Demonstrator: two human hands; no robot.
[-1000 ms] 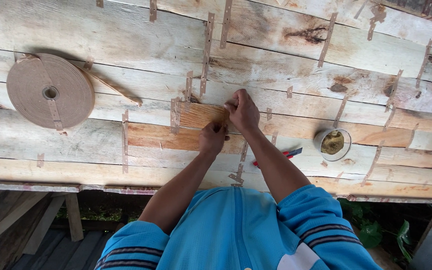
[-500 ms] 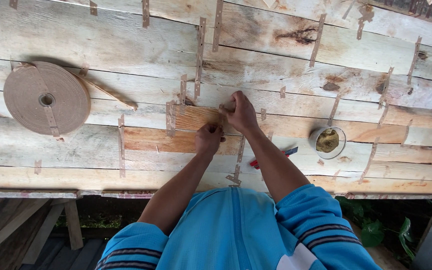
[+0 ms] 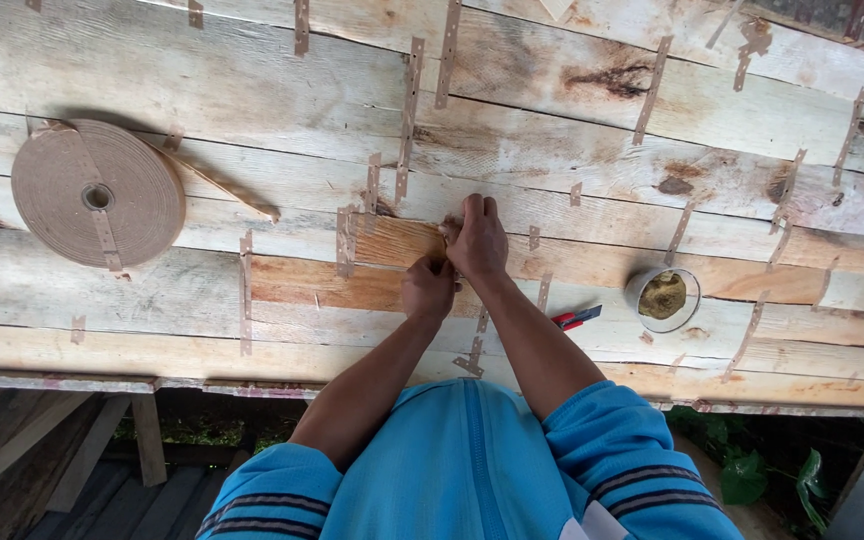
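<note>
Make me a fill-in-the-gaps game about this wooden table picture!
1. The big roll of brown tape lies to the ______ of both hands.
2. The small round cup sits to the ______ of the hands.
3. The left hand and right hand press on a strip of ______ wood.
4. The person's sleeves are ______.

Missing words: left; right; orange-brown; blue
</note>
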